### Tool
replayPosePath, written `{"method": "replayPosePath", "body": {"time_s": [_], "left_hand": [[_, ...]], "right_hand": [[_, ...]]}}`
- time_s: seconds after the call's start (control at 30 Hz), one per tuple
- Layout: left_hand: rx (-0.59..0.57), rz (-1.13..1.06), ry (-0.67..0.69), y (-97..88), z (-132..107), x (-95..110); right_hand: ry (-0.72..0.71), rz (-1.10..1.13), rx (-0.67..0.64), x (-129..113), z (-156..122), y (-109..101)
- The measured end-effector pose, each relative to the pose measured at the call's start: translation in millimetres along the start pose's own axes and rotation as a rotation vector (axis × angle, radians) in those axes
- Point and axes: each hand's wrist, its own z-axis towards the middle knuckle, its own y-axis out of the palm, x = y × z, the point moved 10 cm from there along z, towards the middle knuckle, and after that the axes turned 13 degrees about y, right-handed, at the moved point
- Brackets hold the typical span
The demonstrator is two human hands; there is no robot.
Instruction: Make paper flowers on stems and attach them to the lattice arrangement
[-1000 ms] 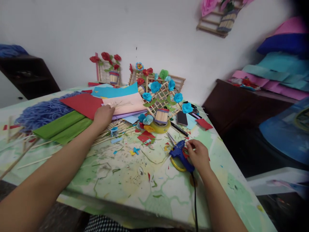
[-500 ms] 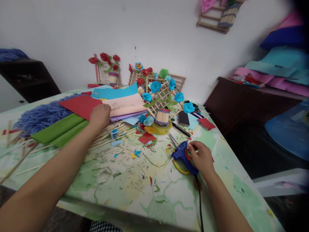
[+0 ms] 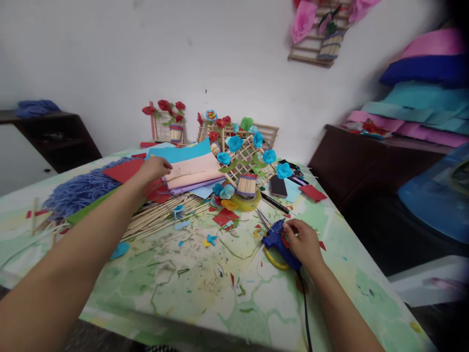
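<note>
Shifting left hand (image 3: 156, 168) toward twelve o'clock, past red paper (image 3: 123, 170) at nine, keeping glue gun (image 3: 274, 237) at nine from right hand (image 3: 302, 239), both grasps unclear

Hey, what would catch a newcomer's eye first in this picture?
Most likely the bright blue paper flowers on a wooden frame, toward the back middle of the table. After that, probably the heap of blue yarn at the table's left and the blue glue gun by the right hand. High on the wall, big pink flowers stand out too.
</note>
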Motion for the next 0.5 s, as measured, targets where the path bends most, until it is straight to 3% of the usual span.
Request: {"method": "replayPosePath", "body": {"time_s": [0.13,0.27,0.4,0.5], "left_hand": [[0.062,-0.297,-0.049,-33.0,8,-10],[0.143,-0.576,-0.030,-66.0,7,-1],[0.215,-0.823,0.045,-86.2,-16,29],[0.169,-0.979,0.104,-71.6,-53,77]], "right_hand": [[0.009,0.003,-0.011,1,0,2],[0.011,0.036,0.009,3,1,-2],[0.009,0.075,0.066,0,0,-13],[0.050,0.179,0.171,-13,-7,-32]]}}
